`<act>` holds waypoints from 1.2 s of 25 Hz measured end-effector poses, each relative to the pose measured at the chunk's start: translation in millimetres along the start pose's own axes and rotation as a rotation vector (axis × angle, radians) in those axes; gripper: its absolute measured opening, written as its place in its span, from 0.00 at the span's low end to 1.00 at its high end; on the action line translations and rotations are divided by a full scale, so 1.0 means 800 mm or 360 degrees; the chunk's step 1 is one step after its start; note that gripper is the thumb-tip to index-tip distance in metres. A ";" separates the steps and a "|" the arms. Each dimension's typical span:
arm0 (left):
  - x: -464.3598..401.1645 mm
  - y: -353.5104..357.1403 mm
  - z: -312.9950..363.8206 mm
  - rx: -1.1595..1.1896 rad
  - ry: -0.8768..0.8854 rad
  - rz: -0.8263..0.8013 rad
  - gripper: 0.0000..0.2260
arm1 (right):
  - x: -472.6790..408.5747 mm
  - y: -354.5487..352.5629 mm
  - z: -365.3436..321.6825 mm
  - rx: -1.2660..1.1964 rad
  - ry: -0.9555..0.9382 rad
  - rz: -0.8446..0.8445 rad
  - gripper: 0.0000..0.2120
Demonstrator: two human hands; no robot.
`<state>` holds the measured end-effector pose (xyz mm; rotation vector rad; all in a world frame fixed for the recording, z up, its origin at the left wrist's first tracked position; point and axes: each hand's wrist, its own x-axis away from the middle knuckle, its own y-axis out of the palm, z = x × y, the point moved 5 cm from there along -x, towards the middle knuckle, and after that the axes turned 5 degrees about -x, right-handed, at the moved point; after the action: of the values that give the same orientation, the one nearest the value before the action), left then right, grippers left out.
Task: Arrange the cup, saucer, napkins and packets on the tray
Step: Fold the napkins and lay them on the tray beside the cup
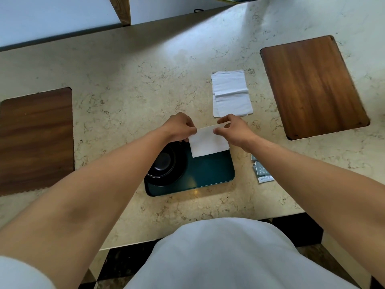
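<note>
Wooden board (35, 140) is seen flat at the far left of the marbled table (129, 84); black cup on saucer (164, 165) is seated on the left part of the dark green tray (208, 174); left hand (179, 128) is pinched on the left top corner of a white napkin (208, 142), held over the tray's far right area; right hand (231, 128) is pinched on its right top corner; spare napkins (231, 92) are lain beyond; packets (261, 170) are lain just right of the tray, partly hidden by the right forearm; a second board (312, 84) is seen far right.
</note>
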<state>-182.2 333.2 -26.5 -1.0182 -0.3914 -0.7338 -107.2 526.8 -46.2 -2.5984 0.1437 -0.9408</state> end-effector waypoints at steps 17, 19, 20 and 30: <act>-0.004 0.002 0.001 -0.0436 0.0291 0.0085 0.04 | 0.010 0.011 -0.012 0.0428 -0.0187 -0.0029 0.22; -0.003 -0.001 0.001 -0.0472 0.0325 0.0107 0.04 | 0.013 0.009 -0.017 0.0492 -0.0234 -0.0023 0.22; -0.003 -0.002 0.001 -0.0500 0.0341 0.0109 0.04 | 0.014 0.008 -0.020 0.0528 -0.0254 -0.0018 0.21; -0.009 0.001 -0.016 -0.0605 0.0362 0.0154 0.14 | 0.002 -0.002 -0.017 0.0828 -0.0285 0.0063 0.21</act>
<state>-187.2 325.3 -37.4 -1.2837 -0.0025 -0.8445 -114.7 523.6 -34.8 -2.1694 -0.0876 -0.6229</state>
